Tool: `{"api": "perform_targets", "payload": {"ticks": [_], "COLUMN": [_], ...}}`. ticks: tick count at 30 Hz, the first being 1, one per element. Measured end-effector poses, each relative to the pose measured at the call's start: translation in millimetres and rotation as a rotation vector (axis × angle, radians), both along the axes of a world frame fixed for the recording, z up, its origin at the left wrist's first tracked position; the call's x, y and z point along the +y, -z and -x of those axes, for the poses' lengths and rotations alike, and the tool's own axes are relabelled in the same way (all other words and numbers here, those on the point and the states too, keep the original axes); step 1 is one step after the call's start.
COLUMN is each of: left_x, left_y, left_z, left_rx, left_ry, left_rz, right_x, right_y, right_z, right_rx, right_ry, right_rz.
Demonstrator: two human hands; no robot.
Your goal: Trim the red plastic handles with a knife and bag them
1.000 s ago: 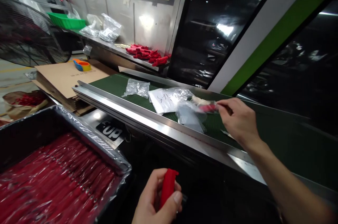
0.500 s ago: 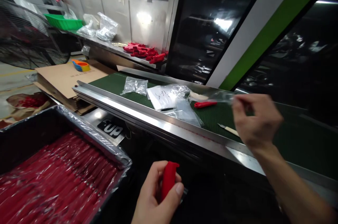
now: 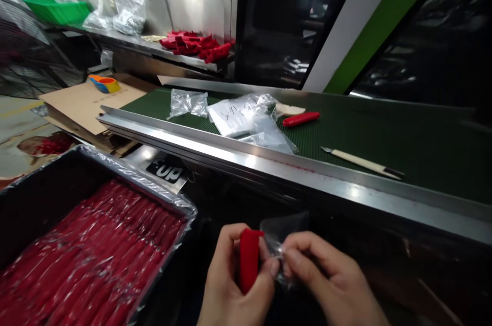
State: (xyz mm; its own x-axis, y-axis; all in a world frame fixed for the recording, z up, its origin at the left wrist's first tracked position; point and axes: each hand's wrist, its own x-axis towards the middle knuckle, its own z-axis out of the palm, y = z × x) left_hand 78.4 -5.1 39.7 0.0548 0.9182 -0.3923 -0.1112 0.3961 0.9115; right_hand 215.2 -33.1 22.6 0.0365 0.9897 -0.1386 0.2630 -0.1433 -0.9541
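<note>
left hand point(image 3: 230, 285): fingers and thumb clenched around a red plastic piece point(image 3: 249, 259), held upright, its top end standing clear above the fingertips.
right hand point(image 3: 326, 280): thumb and forefinger pinched on a small clear bag point(image 3: 282, 231) — the film rises above the fingers, crumpled at the pinch.
hands to each other: fingertips meet; the bag sits just beside the red piece, on its right, touching or nearly so — cannot tell which.
left of the fingers: a black tray point(image 3: 46, 187) lined with clear film, filled with rows of red pieces point(image 3: 88, 254) laid side by side.
beyond the fingers: a steel rail point(image 3: 269, 159) runs across, edging a green belt point(image 3: 384, 131).
on the belt, straight past the fingers: a loose stack of clear bags point(image 3: 246, 118), one with handwriting, not legible.
on the belt, past the right hand: a single red piece point(image 3: 300, 119) lying flat, a pale flat piece point(image 3: 289, 109) just behind it, and a slim knife with a pale handle point(image 3: 361, 162) lying well apart to the right.
on the belt, further left: a small crumpled clear bag point(image 3: 188, 103).
far left, beyond the rail: flat cardboard point(image 3: 77, 103) carrying an orange and blue tape dispenser point(image 3: 103, 83).
far back: a steel shelf point(image 3: 154, 49) bearing a heap of red parts point(image 3: 194, 44), filled clear bags point(image 3: 115, 8) and a green bin point(image 3: 57, 11).
</note>
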Motion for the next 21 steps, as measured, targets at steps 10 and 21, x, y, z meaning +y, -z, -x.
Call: {"api": "perform_targets", "payload": {"ticks": [10, 21], "left_x": [-10.0, 13.5], "left_y": [38.3, 69.6], "left_z": [6.3, 36.2], "left_rx": [0.418, 0.518], "left_ry": [0.142, 0.337], "left_rz": [-0.311, -0.265], "right_x": [9.1, -20.1], "right_y": [-3.3, 13.4], "right_z": [-8.6, -52.8], "right_rx": [-0.224, -0.062], "right_ry": [-0.194, 0.069], "right_rz": [-0.183, -0.023]}}
